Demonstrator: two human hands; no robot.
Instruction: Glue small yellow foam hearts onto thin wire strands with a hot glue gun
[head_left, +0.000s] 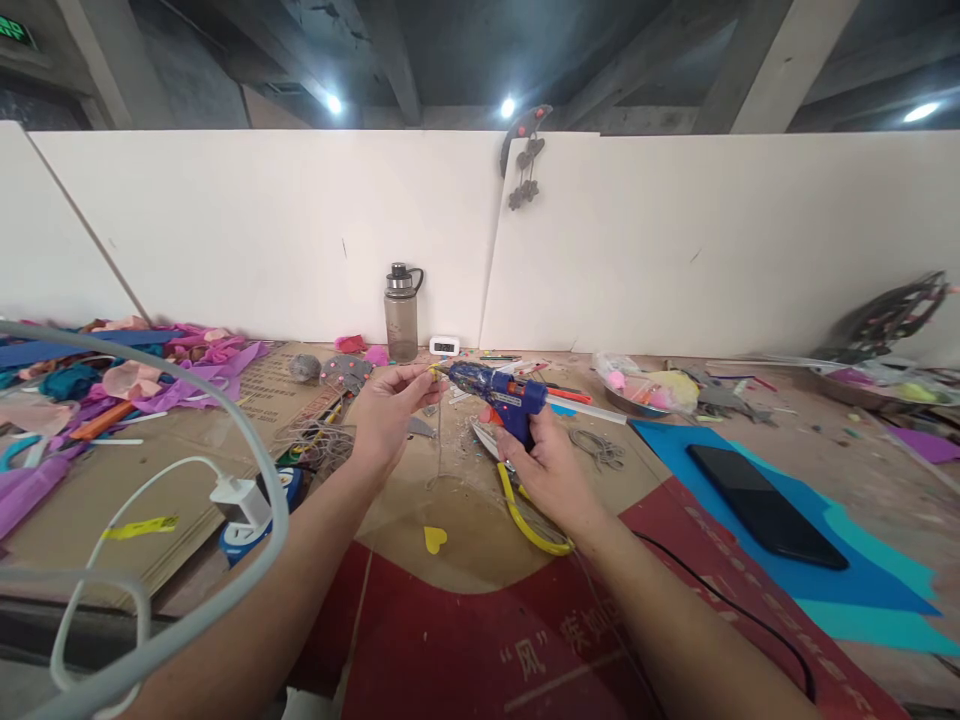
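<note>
My right hand [553, 468] is wrapped round the handle of a blue hot glue gun [517, 400], with a clear glue stick [592, 409] sticking out of its back. The gun's nozzle points left and meets a small yellow piece [435, 373], pinched in the fingertips of my left hand [391, 402]. The piece's shape is mostly covered by my fingers. A thin string [439, 440] hangs below it. Yellow-handled scissors [517, 510] lie beneath my right hand. A yellow heart cutout [435, 540] rests on the cardboard in front of me.
A bottle [401, 315] and small digital clock [445, 346] stand at the back. Coloured scraps [135, 380] pile up at left, near a power strip [262, 515]. A phone [765, 505] lies on blue sheets at right. A grey cable [281, 500] crosses the left foreground.
</note>
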